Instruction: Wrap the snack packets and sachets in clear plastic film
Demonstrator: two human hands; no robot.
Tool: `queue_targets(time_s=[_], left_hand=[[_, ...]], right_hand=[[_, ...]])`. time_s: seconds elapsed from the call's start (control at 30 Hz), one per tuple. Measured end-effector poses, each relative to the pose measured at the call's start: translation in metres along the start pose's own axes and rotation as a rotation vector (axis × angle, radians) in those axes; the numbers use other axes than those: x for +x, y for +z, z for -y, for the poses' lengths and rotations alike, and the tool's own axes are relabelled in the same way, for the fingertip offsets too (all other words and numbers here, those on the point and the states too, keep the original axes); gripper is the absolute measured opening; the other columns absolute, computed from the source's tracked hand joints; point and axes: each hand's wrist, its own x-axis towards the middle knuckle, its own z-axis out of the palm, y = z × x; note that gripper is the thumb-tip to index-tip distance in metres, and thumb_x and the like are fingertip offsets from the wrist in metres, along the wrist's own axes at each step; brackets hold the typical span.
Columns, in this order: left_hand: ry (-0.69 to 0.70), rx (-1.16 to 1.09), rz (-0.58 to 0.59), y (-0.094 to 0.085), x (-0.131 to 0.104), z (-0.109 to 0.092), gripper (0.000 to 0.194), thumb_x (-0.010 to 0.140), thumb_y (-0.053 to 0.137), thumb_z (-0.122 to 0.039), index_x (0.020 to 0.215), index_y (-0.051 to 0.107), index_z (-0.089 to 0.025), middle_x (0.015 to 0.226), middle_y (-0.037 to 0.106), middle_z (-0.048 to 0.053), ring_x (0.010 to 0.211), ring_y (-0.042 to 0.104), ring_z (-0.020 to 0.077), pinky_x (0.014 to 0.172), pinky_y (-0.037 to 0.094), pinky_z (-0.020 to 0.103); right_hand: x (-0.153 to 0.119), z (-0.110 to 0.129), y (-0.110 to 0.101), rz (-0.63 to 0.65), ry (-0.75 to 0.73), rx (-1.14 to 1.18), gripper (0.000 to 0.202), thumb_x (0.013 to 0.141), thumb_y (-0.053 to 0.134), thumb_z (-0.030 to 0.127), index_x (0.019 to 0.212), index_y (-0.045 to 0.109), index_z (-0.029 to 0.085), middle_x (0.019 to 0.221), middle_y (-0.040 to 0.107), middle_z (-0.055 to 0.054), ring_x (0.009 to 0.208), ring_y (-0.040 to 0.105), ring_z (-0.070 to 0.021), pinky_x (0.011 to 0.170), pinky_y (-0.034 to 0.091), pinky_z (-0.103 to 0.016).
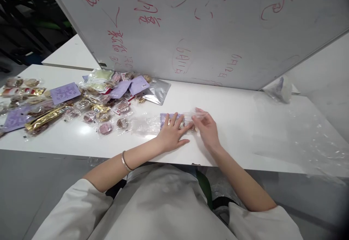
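A clear plastic bag [145, 124] lies flat on the white table in front of me. Inside its right part are a purple packet [163, 119] and some small brownish pieces, partly covered by my fingers. My left hand [172, 134] rests on the bag with its fingers spread, pressing it to the table. At the bag's right end, the fingers of my right hand [207, 129] pinch the clear plastic and lift its edge slightly.
Left on the table [234, 123] is a heap of wrapped snacks [105, 128], purple packets [65, 92] and a silver pouch [157, 91]. A whiteboard [207, 43] with red writing stands behind. Clear plastic wrap [311, 145] lies at the right, near a crumpled bag [280, 89].
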Motion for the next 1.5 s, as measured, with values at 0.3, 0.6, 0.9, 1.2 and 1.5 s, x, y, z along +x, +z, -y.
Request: queue_targets(time_s=[0.3,0.6,0.9,1.2,1.5], left_hand=[[-0.326,-0.63,-0.378,-0.043,-0.069,0.035,0.023,0.096,0.05,-0.027,0.104,0.07,-0.018,0.107,0.069,0.011,0.107,0.065,0.0234,0.096,0.053,0.043],[-0.925,-1.505,-0.062,-0.06,-0.101,0.033,0.031,0.093,0.056,-0.038,0.111,0.063,-0.014,0.121,0.069,0.015,0.103,0.07,0.0241,0.093,0.056,0.039],[-0.159,-0.266,-0.15,-0.018,-0.046,0.014,0.064,0.1,0.037,-0.05,0.148,0.031,-0.008,0.156,0.032,0.024,0.15,0.021,0.0331,0.12,0.02,0.054],[0.039,0.039,0.008,-0.02,-0.026,0.033,0.041,0.093,0.057,-0.03,0.128,0.057,-0.008,0.136,0.058,0.019,0.134,0.048,0.0324,0.113,0.036,0.048],[0.144,-0.184,-0.061,-0.021,-0.014,0.013,0.031,0.099,0.049,-0.028,0.123,0.056,-0.011,0.122,0.066,0.017,0.119,0.061,0.0279,0.103,0.048,0.045]], right_hand=[[-0.013,-0.026,0.021,0.558,-0.526,-0.789,0.06,0.096,0.049,0.047,0.145,0.046,0.011,0.156,0.035,-0.019,0.149,0.025,-0.0313,0.122,0.021,-0.054],[-0.002,-0.045,0.012,0.564,-0.634,-0.968,0.056,0.098,0.048,0.041,0.148,0.042,0.016,0.151,0.044,-0.018,0.143,0.037,-0.0329,0.118,0.032,-0.059],[-0.01,-0.039,0.01,0.593,-0.703,-1.055,0.044,0.1,0.043,0.031,0.136,0.053,0.009,0.142,0.053,-0.022,0.139,0.043,-0.0338,0.116,0.035,-0.057],[0.001,-0.006,-0.028,0.603,-0.949,-0.993,0.085,0.078,0.069,0.059,0.147,0.04,0.017,0.159,0.028,-0.021,0.15,0.016,-0.0382,0.117,0.017,-0.067],[-0.021,-0.021,-0.045,0.586,-0.7,-0.882,0.042,0.094,0.041,0.019,0.13,0.062,0.019,0.134,0.063,-0.01,0.126,0.058,-0.024,0.108,0.048,-0.044]])
